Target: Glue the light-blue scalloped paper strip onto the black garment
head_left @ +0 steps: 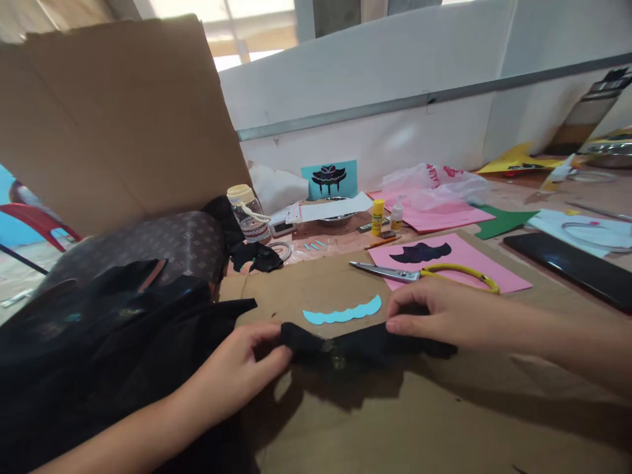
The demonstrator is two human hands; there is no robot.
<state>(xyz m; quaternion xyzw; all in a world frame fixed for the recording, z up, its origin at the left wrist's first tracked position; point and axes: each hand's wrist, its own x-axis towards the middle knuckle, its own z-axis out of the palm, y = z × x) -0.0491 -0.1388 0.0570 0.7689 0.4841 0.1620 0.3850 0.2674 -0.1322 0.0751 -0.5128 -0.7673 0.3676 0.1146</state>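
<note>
A strip of black fabric (363, 349) with small gold marks stretches between my hands, just above the cardboard sheet (395, 421). My left hand (254, 359) pinches its left end between thumb and fingers. Toward its right end, my right hand (427, 313) grips the upper edge of the same fabric. Behind the strip lies a light-blue paper piece (342, 311) with a scalloped edge. Yellow-handled scissors (424, 271) rest partly on pink paper (508, 282), beside a dark wavy cutout (419, 253).
Black cloth (99, 342) heaps up at left, before an upright cardboard panel (113, 118). A glue stick (378, 217), small glue bottle (396, 214), jar (249, 214) and decorated blue card (333, 179) stand at the back. A phone (567, 266) lies at right.
</note>
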